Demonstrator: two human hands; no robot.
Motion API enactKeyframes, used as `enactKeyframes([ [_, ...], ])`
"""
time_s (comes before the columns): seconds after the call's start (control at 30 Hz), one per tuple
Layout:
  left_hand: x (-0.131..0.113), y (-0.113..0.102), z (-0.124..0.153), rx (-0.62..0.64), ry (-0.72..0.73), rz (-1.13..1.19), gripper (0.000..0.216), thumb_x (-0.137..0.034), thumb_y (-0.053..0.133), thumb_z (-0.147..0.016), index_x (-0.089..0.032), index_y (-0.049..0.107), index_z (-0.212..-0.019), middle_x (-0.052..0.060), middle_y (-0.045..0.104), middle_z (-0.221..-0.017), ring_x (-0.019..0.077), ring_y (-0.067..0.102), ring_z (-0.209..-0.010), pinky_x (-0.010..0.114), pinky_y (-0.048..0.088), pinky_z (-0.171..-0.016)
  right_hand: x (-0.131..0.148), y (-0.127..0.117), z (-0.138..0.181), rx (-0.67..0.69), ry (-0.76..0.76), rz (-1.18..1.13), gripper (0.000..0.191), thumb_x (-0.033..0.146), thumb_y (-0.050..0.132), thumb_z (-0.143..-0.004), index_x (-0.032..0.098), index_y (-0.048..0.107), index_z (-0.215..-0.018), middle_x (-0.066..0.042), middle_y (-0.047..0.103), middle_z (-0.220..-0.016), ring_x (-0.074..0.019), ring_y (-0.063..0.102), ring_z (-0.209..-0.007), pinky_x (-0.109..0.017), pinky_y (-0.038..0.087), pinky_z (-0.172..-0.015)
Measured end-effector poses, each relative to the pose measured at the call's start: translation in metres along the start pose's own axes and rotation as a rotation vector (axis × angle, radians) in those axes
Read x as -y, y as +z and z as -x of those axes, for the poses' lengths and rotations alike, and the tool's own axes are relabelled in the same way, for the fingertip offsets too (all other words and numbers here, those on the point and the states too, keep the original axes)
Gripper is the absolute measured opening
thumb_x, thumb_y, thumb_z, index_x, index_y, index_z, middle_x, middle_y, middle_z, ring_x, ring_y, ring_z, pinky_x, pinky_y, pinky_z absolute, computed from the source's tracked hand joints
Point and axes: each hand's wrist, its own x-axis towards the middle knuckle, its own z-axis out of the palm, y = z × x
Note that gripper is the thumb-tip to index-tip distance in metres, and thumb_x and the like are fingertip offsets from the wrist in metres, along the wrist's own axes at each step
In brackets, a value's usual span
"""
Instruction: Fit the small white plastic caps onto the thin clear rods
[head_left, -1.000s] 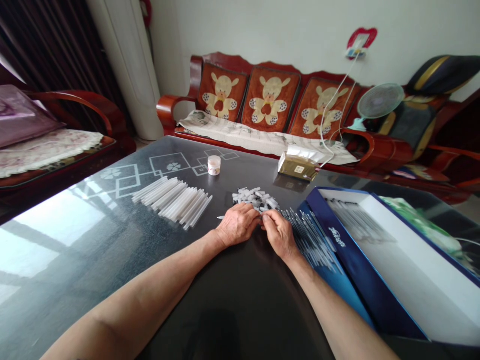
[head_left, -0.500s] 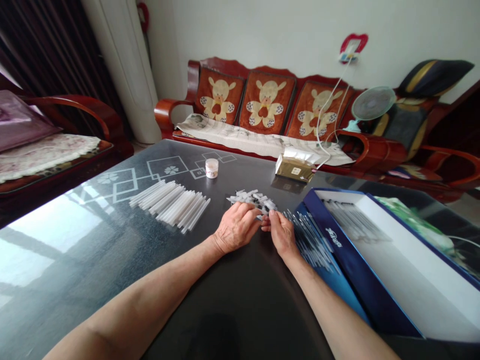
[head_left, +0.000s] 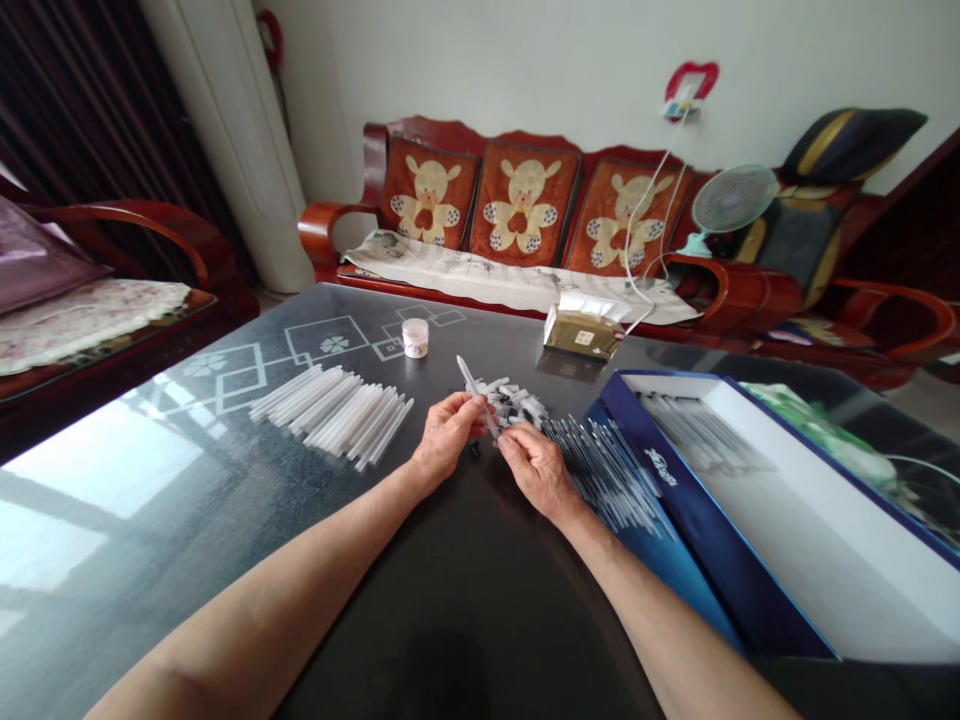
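A whitish translucent pen (head_left: 466, 374) slants up between my hands, over the dark table (head_left: 450, 600). My left hand (head_left: 448, 432) pinches its middle between thumb and fingers. At its lower end, my right hand (head_left: 536, 468) is closed, its fingertips on the pen. Just behind my hands lies a heap of small white and dark pen caps (head_left: 525, 402). A small black piece (head_left: 473, 450) lies by my left fingers. To the right, many thin pen refills (head_left: 607, 475) are spread on a blue lid, and to the left lies a row of white pen barrels (head_left: 330, 412).
An open blue box (head_left: 720, 540) with a white inside holds a row of pens (head_left: 697, 430) at its far end. Further back stand a small round tub (head_left: 415, 338) and a tissue pack (head_left: 583, 332). A green-and-white packet (head_left: 817, 425) lies beyond the box.
A pen now shows upright and slanted between my hands, held by both. My left hand has shifted slightly left and turned, and my right hand has turned palm down. The camera view has shifted a little.
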Motion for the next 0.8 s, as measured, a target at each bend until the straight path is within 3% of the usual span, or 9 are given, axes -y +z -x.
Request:
enactKeyframes([
  [0.1, -0.004, 0.000, -0.002, -0.016, -0.068, 0.085, 0.038, -0.044, 0.075, -0.064, -0.014, 0.059, -0.081, 0.002, 0.066, -0.076, 0.0122, 0.063, -0.060, 0.023, 0.050, -0.056, -0.006, 0.002, 0.000, -0.022, 0.032, 0.003, 0.023, 0.035, 0.048, -0.092, 0.021, 0.066, -0.087, -0.005, 0.067, -0.086, -0.0171, 0.062, -0.078, -0.027, 0.049, -0.070],
  [0.17, -0.006, -0.001, -0.003, -0.054, -0.069, 0.082, 0.038, -0.041, 0.072, -0.064, -0.014, 0.059, -0.088, 0.000, 0.064, -0.071, 0.0104, 0.060, -0.055, 0.022, 0.049, -0.052, -0.012, 0.003, 0.001, -0.125, 0.070, 0.013, 0.022, 0.032, 0.047, -0.092, 0.021, 0.066, -0.092, -0.006, 0.068, -0.090, -0.0179, 0.064, -0.080, -0.029, 0.051, -0.072],
  [0.27, -0.006, -0.005, -0.007, -0.122, -0.013, 0.034, 0.037, -0.035, 0.067, -0.065, -0.014, 0.059, -0.094, -0.003, 0.060, -0.066, 0.0078, 0.053, -0.047, 0.021, 0.045, -0.045, -0.018, 0.004, 0.000, -0.231, 0.011, 0.117, 0.024, 0.023, 0.045, -0.090, 0.021, 0.066, -0.103, -0.008, 0.069, -0.102, -0.0206, 0.064, -0.094, -0.035, 0.052, -0.084],
  [0.37, -0.004, -0.008, -0.010, -0.141, 0.066, -0.031, 0.031, -0.031, 0.062, -0.066, -0.014, 0.060, -0.093, -0.003, 0.059, -0.065, 0.0069, 0.050, -0.046, 0.019, 0.041, -0.042, -0.017, 0.006, 0.001, -0.082, -0.132, 0.269, 0.036, 0.013, 0.041, -0.088, 0.021, 0.062, -0.116, -0.008, 0.066, -0.120, -0.0225, 0.057, -0.114, -0.042, 0.044, -0.100],
  [0.47, 0.000, -0.010, -0.012, -0.122, 0.100, -0.071, 0.029, -0.029, 0.059, -0.068, -0.014, 0.061, -0.094, -0.003, 0.059, -0.066, 0.0078, 0.050, -0.048, 0.019, 0.039, -0.042, -0.012, 0.007, 0.003, 0.076, -0.155, 0.425, 0.038, 0.010, 0.044, -0.086, 0.022, 0.062, -0.117, -0.006, 0.063, -0.126, -0.0263, 0.049, -0.123, -0.047, 0.039, -0.101],
  [0.53, 0.004, -0.012, -0.013, -0.119, 0.097, -0.089, 0.029, -0.028, 0.058, -0.069, -0.014, 0.061, -0.094, -0.003, 0.059, -0.066, 0.0080, 0.050, -0.048, 0.019, 0.039, -0.042, -0.009, 0.007, 0.004, 0.087, -0.151, 0.480, 0.032, 0.011, 0.047, -0.085, 0.022, 0.064, -0.110, -0.007, 0.066, -0.119, -0.0278, 0.050, -0.120, -0.049, 0.037, -0.100],
  [0.63, 0.007, -0.016, -0.014, -0.123, 0.099, -0.140, 0.028, -0.028, 0.057, -0.070, -0.015, 0.062, -0.094, -0.003, 0.059, -0.066, 0.0075, 0.048, -0.048, 0.019, 0.038, -0.042, -0.009, 0.006, 0.003, -0.055, -0.152, 0.453, 0.024, 0.012, 0.049, -0.083, 0.019, 0.065, -0.099, -0.008, 0.067, -0.104, -0.0252, 0.057, -0.107, -0.044, 0.041, -0.097],
  [0.73, 0.009, -0.019, -0.014, -0.117, 0.135, -0.236, 0.026, -0.026, 0.055, -0.072, -0.015, 0.064, -0.093, -0.003, 0.059, -0.065, 0.0070, 0.047, -0.049, 0.018, 0.037, -0.044, -0.010, 0.004, 0.003, -0.180, -0.132, 0.419, 0.027, 0.011, 0.051, -0.077, 0.018, 0.064, -0.100, -0.009, 0.064, -0.103, -0.0243, 0.058, -0.101, -0.040, 0.044, -0.092],
  [0.8, 0.009, -0.020, -0.013, -0.109, 0.164, -0.297, 0.025, -0.025, 0.054, -0.073, -0.015, 0.065, -0.093, -0.003, 0.058, -0.064, 0.0070, 0.046, -0.049, 0.018, 0.037, -0.046, -0.009, 0.004, 0.005, -0.153, -0.122, 0.452, 0.030, 0.012, 0.053, -0.075, 0.019, 0.064, -0.103, -0.009, 0.064, -0.105, -0.0256, 0.058, -0.101, -0.041, 0.044, -0.091],
])
